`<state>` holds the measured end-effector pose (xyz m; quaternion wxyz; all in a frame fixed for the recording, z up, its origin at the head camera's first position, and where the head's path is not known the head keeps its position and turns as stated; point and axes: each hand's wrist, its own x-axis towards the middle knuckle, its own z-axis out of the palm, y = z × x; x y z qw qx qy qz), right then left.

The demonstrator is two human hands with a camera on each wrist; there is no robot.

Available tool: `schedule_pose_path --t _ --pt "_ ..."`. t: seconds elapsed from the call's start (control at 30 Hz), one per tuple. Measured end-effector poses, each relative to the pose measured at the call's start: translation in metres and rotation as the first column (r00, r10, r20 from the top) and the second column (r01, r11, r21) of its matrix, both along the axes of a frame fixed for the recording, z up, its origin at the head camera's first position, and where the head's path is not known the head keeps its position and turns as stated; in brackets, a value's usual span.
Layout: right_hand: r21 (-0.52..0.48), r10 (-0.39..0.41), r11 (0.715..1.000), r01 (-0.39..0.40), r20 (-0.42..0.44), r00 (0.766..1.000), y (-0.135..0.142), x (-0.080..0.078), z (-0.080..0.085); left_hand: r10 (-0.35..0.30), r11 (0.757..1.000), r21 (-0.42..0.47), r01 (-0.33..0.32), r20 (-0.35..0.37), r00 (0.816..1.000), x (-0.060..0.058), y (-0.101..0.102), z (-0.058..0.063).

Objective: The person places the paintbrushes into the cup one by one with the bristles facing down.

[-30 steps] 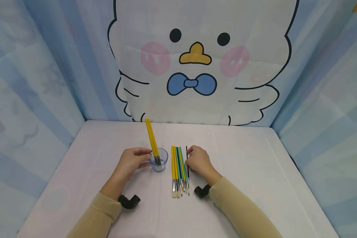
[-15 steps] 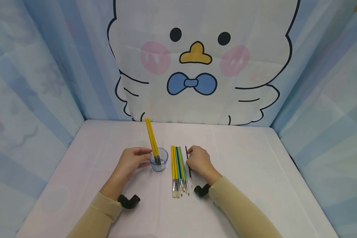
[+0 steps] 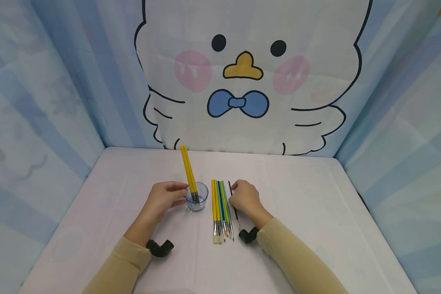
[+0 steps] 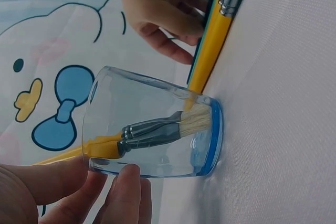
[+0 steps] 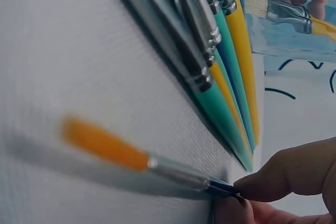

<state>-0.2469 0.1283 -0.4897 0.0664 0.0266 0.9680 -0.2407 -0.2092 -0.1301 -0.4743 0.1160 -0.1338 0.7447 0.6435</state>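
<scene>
My left hand holds a clear plastic cup by its side, thumb and fingers at the rim. Two yellow-handled flat paintbrushes lean in the cup, pale bristles down at its blue-tinted base. Between thumb and fingers, my right hand pinches a thin dark-handled paintbrush. Its orange bristles point toward the front of the table, and its tip is raised a little, with a shadow below in the right wrist view. Just left of that hand lies a row of paintbrushes with yellow, green and dark handles.
A white cloth covers the table. Behind it hangs a curtain with a cartoon bird, and blue patterned curtains close off both sides. A black curved piece sits at the left wrist, another at the right.
The thin paintbrush has swung its bristle end to the right, away from the row, in my right hand. My left hand and the cup stay in place.
</scene>
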Motion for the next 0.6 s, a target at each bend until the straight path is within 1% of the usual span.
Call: schedule_pose_path --t 0.17,0.3,0.47,0.6 --pt "-0.041 -0.028 0.999 0.03 0.034 0.999 0.0029 -0.0019 -0.0011 -0.002 1.0 -0.005 0.002 -0.001 1.0 -0.0001 0.0004 -0.0005" --pt "-0.103 -0.044 0.993 0.051 0.065 0.997 0.0045 -0.0023 -0.0001 0.002 1.0 -0.003 -0.002 -0.001 1.0 0.0002 0.0004 -0.0005" --pt "-0.169 -0.067 0.982 0.083 0.101 0.993 0.0061 -0.0026 0.0003 -0.002 1.0 -0.006 0.002 0.0 1.0 0.0 0.0002 -0.0006" --pt "-0.226 -0.078 0.969 0.1 0.107 0.991 0.0078 -0.0043 -0.0001 -0.003 1.0 -0.006 0.003 -0.005 1.0 0.0002 0.0 -0.0004"
